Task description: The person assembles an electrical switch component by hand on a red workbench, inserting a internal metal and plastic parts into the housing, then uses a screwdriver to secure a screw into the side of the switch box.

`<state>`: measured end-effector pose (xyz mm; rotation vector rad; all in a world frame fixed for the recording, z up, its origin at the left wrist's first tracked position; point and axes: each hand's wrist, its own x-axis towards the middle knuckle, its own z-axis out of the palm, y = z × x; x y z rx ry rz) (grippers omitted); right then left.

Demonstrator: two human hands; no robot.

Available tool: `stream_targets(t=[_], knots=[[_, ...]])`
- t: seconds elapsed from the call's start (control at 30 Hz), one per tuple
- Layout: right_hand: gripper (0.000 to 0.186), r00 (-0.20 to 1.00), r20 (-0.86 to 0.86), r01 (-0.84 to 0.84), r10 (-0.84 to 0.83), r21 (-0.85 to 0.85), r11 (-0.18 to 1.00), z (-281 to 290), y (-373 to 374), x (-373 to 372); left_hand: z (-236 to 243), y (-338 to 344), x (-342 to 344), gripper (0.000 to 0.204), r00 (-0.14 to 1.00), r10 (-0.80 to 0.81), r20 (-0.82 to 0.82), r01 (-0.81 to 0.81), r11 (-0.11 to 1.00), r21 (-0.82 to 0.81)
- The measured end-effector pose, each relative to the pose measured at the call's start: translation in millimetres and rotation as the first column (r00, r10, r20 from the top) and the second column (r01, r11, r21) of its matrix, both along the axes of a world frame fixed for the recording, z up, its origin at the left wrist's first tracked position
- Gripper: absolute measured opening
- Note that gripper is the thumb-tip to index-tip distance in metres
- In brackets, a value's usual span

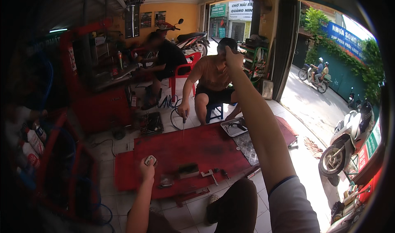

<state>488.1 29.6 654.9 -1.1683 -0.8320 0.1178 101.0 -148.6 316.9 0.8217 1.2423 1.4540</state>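
My left hand (pixel 147 171) is closed round a small rounded pale-metal part (pixel 151 160), above the near left of a red work table (pixel 164 148). Stretched far forward and raised is my right hand (pixel 234 60), its fingers folded together; whatever they may hold is hidden. Across the table a seated person (pixel 212 72) grips a long thin screwdriver-like tool (pixel 184 126), tip down over the red top. Near my knees lie a dark box-shaped block (pixel 188 170), a T-shaped metal tool (pixel 210 176) and a small shiny item (pixel 166 180).
A metal tray (pixel 234 127) with tools and a patterned metal plate (pixel 246 146) lie at the table's right. On the left stand a red frame (pixel 78 167) and bottles (pixel 31 146). Another person (pixel 166 56) sits behind. A scooter (pixel 347 142) stands outside right.
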Motion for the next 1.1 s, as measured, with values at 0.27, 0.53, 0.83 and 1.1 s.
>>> stream_targets(t=[0.27, 0.53, 0.83, 1.1], knots=[[0.049, 0.997, 0.059, 0.049, -0.048, -0.009, 0.999, 57, -60, -34, 3, 16, 10, 0.027, 1.0, -0.007, -0.008, 0.007, 0.999, 0.041], [0.043, 0.996, 0.01, -0.084, 0.083, 0.081, 0.993, 76, -33, 2, -7, 26, 38, 0.025, 0.999, -0.045, 0.015, 0.044, 0.997, 0.056], [0.039, 0.915, 0.019, -0.402, 0.402, -0.025, 0.915, 79, -32, -137, 14, 10, 83, 0.027, 1.0, -0.009, -0.007, 0.009, 0.999, -0.036], [0.042, 0.857, 0.016, -0.514, 0.515, -0.049, 0.856, 22, -44, -278, -38, 26, 66, 0.029, 0.995, -0.031, -0.096, 0.027, 0.999, -0.047]])
